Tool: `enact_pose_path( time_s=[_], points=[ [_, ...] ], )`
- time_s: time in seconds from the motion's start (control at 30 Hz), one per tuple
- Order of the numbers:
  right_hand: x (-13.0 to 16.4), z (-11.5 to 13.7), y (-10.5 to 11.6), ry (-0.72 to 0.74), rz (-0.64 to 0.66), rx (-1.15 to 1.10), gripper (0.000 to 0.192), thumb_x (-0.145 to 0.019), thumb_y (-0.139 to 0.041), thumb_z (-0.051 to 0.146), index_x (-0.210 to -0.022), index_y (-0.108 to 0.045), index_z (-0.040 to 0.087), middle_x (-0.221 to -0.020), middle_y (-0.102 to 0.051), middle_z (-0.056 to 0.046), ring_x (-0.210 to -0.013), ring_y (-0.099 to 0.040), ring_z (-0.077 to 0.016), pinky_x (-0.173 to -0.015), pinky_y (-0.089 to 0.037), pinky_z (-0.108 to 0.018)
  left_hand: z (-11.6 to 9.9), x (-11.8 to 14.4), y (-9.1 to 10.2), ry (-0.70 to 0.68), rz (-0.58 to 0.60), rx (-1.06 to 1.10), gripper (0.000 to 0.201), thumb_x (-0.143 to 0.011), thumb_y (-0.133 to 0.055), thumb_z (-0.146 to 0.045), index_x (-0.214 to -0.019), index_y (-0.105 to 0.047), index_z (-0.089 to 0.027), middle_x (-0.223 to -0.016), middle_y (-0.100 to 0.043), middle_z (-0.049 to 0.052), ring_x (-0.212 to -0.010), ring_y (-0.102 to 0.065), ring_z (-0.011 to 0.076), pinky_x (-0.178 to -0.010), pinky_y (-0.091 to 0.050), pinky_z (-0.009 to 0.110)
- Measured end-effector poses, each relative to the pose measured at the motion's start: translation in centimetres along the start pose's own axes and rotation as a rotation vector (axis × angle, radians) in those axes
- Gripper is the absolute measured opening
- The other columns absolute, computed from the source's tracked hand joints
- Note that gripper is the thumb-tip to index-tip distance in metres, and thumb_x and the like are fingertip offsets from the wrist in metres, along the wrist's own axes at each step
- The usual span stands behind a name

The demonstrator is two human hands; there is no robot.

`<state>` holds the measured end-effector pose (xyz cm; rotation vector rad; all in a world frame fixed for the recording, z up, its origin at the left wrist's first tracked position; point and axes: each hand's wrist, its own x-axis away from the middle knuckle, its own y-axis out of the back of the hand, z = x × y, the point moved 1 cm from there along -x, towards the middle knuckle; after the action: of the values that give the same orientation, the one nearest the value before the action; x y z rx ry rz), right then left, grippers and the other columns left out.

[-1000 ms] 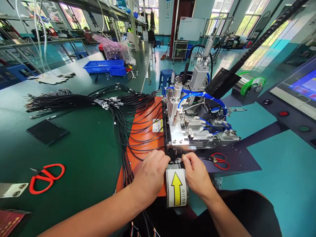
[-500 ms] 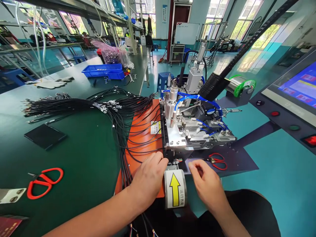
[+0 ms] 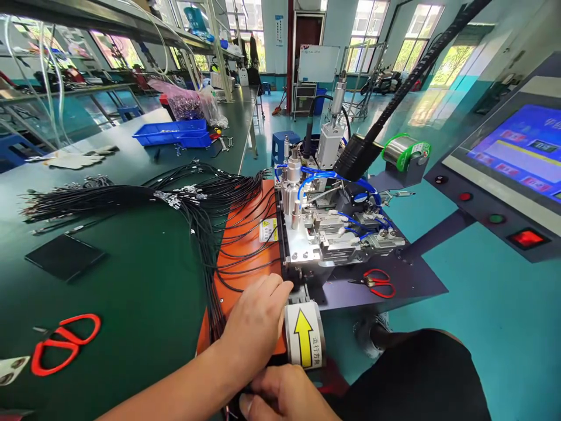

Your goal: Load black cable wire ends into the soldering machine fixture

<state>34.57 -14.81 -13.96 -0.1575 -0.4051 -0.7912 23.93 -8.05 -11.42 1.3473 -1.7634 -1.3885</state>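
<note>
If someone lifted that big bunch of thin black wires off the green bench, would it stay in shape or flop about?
The bunch of thin black wires would probably flop: its strands already curve and fan loosely across the green bench and orange mat. It looks light for its spread, since each strand is thin. The metal-tipped ends might snag on each other.

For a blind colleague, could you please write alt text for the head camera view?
A person's left hand rests on an orange mat beside a yellow-arrow label, before a small metal machine. The right hand is low, near the body. Black cables and red scissors lie left.
</note>
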Motion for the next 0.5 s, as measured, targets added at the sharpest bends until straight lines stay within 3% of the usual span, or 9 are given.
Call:
enact_pose_path(
  time_s=[0.17, 0.5],
  points=[
    [1.0, 0.7, 1.8, 0.079, -0.211, 0.174, 0.031, -0.089, -0.05, 0.027, -0.062, -0.06, 0.016, -0.054, -0.057, 0.0, -0.048, -0.049, -0.0088, -0.045, -0.031, -0.018, -0.7, -0.2, 0.9, -0.103, -0.14, 0.162, 0.023, -0.094, -0.046, -0.01, -0.109, -0.063, -0.017, -0.095, -0.062, 0.006, -0.088, -0.055, 0.0217, -0.08, -0.049, 0.038],
    [2.8, 2.5, 8.6, 0.082, -0.496, 0.315, 0.036, -0.096, -0.045, 0.035, -0.066, -0.054, 0.019, -0.058, -0.053, 0.003, -0.054, -0.048, -0.0111, -0.05, -0.032, -0.022, -1.2, 0.4, 0.1, -0.279, -0.084, 0.331, 0.023, -0.097, -0.046, -0.013, -0.118, -0.055, -0.017, -0.096, -0.065, 0.006, -0.086, -0.056, 0.0207, -0.077, -0.045, 0.035]
  ],
)
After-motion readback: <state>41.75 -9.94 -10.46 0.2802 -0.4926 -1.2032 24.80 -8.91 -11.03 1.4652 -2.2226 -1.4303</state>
